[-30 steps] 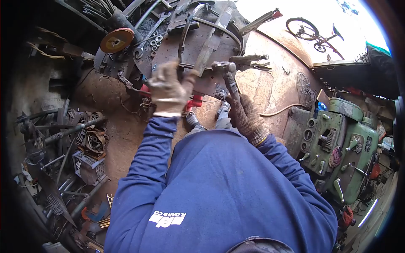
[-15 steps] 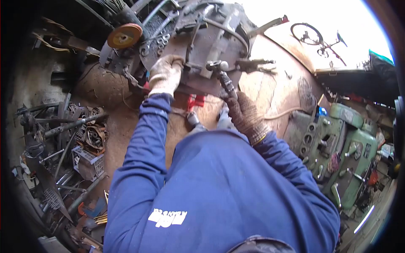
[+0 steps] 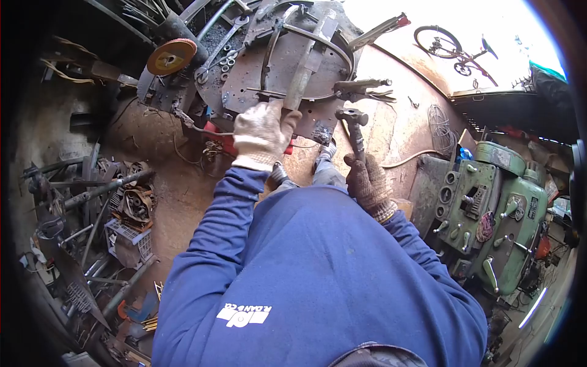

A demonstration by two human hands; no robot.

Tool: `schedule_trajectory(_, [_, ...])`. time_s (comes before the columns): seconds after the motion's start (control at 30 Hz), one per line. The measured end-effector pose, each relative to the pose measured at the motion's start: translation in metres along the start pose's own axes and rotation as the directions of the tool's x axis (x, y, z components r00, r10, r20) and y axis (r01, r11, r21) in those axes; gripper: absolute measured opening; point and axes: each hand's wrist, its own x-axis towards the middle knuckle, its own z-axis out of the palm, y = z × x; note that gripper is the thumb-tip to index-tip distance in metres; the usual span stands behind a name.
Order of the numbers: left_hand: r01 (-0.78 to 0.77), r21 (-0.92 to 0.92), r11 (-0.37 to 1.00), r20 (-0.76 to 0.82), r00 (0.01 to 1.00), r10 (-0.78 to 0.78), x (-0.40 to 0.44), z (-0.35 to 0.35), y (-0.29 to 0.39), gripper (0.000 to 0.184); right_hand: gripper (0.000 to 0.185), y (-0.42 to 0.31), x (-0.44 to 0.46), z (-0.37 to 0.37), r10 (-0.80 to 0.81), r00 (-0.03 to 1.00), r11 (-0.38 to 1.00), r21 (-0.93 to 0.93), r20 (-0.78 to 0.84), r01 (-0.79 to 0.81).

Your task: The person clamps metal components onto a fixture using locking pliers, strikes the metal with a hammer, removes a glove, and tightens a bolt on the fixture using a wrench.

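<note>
My left hand [image 3: 260, 134], in a pale work glove, is closed around the near end of a long metal bar [image 3: 298, 87]. The bar lies across a metal worktable [image 3: 244, 85], and a curved metal hoop [image 3: 350, 54] rests around it. My right hand [image 3: 370, 185], in a brown knitted glove, grips the handle of a hammer [image 3: 352, 116]. The hammer head is up, to the right of the table's near corner and apart from the bar. The fingertips of my left hand are partly hidden.
An open-end wrench [image 3: 220, 49] and several nuts [image 3: 228, 60] lie on the table, near an orange grinding disc [image 3: 171, 57]. A green machine [image 3: 501, 211] stands at right. Scrap metal [image 3: 92, 202] is piled at left. A bicycle [image 3: 458, 52] and coiled wire [image 3: 440, 125] lie beyond.
My left hand has moved right and nearer to my body, onto the bar's end. My right hand has drawn the hammer right and down, away from the table's edge.
</note>
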Motion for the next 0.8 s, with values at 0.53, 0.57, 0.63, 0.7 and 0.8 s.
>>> schedule_trajectory(0.53, [0.295, -0.108, 0.949, 0.031, 0.955, -0.294, 0.034, 0.001, -0.072, 0.028, 0.044, -0.074, 0.027, 0.006, -0.375, 0.918, 0.922, 0.159, 0.128, 0.354])
schedule_trajectory(0.57, [0.341, -0.141, 0.93, 0.098, 0.939, -0.33, 0.034, 0.006, -0.075, 0.025, 0.045, -0.079, 0.027, 0.007, -0.424, 0.894, 0.905, 0.12, 0.147, 0.409])
schedule_trajectory(0.63, [0.39, -0.195, 0.9, 0.137, 0.919, -0.369, 0.036, 0.011, -0.08, 0.024, 0.046, -0.053, 0.036, 0.022, -0.438, 0.893, 0.898, 0.099, 0.103, 0.429])
schedule_trajectory(0.7, [0.461, -0.262, 0.848, 0.202, 0.885, -0.419, 0.037, 0.018, -0.084, 0.024, 0.045, -0.03, 0.06, 0.026, -0.338, 0.927, 0.854, -0.361, 0.163, 0.375])
schedule_trajectory(0.8, [0.478, -0.144, 0.867, 0.212, 0.87, -0.445, 0.041, 0.0, -0.069, 0.022, 0.04, -0.02, 0.057, 0.024, -0.024, 0.986, 0.908, -0.408, 0.164, 0.09])
